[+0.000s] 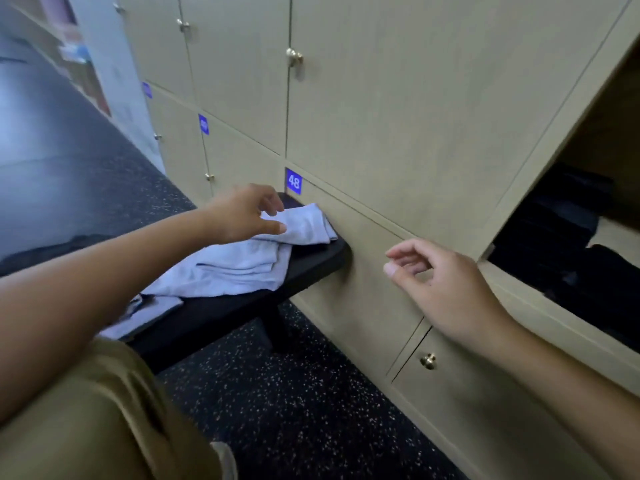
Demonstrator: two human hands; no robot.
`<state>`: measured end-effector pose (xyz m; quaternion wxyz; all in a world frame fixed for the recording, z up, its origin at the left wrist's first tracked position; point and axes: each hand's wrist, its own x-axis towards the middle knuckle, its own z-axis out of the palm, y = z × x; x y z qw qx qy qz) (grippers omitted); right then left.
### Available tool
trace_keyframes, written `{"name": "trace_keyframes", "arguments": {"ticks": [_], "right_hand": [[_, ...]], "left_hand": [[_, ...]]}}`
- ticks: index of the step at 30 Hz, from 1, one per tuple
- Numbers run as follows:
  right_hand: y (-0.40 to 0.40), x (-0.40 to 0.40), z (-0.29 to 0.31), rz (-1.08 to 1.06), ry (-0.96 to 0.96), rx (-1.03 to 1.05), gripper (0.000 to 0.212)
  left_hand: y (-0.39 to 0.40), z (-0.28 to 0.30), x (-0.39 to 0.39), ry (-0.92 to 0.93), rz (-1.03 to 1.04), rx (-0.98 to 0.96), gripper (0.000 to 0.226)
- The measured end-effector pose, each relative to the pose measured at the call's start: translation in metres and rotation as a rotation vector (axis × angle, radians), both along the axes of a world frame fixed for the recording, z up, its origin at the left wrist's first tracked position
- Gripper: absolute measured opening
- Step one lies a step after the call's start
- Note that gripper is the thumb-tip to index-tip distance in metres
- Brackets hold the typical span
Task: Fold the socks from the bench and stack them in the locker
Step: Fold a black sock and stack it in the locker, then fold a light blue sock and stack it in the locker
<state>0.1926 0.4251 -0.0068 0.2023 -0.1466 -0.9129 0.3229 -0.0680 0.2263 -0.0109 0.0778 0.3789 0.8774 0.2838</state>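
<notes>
I have my left hand (247,211) reaching out over the black bench (311,261), fingers loosely spread and its fingertips at the near edge of the top light-blue sock (304,225); I judge it is touching the cloth but not yet gripping. My right hand (436,278) hangs in the air in front of the locker doors (398,116), fingers loosely curled, holding nothing, well apart from the left. The socks lie in a loose pale-blue heap along the bench, the top one at the far end close to the door numbered 48 (293,181). The open locker (568,244) is off to my right, with dark folded cloth already inside

To do this pick well, I would pinch one sock only, near its edge, and lift it free of the heap before folding, so the others do not drag off the bench. The right hand should come across to take the other end

The top sock's long axis runs roughly along the bench, from near-left toward far-right, ending by the lockers; I cannot tell which end is the toe
</notes>
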Motion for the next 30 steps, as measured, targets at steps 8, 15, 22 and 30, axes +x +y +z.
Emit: {"name": "trace_keyframes", "arguments": {"ticks": [8,15,22,30], "right_hand": [[0.004,-0.038,-0.023,0.048,-0.126,-0.013,0.009],[0.002,-0.057,-0.031,0.061,-0.158,-0.031,0.010],[0.011,-0.056,-0.036,0.047,-0.185,-0.051,0.009],[0.028,-0.049,-0.035,0.014,-0.165,-0.153,0.003]], "left_hand": [[-0.012,-0.029,-0.021,0.113,0.056,-0.186,0.049],[0.023,-0.038,-0.013,0.079,0.063,-0.130,0.045],[0.056,-0.044,-0.013,0.223,0.033,-0.325,0.038],[0.058,-0.027,-0.022,0.173,0.209,0.021,0.023]]}}
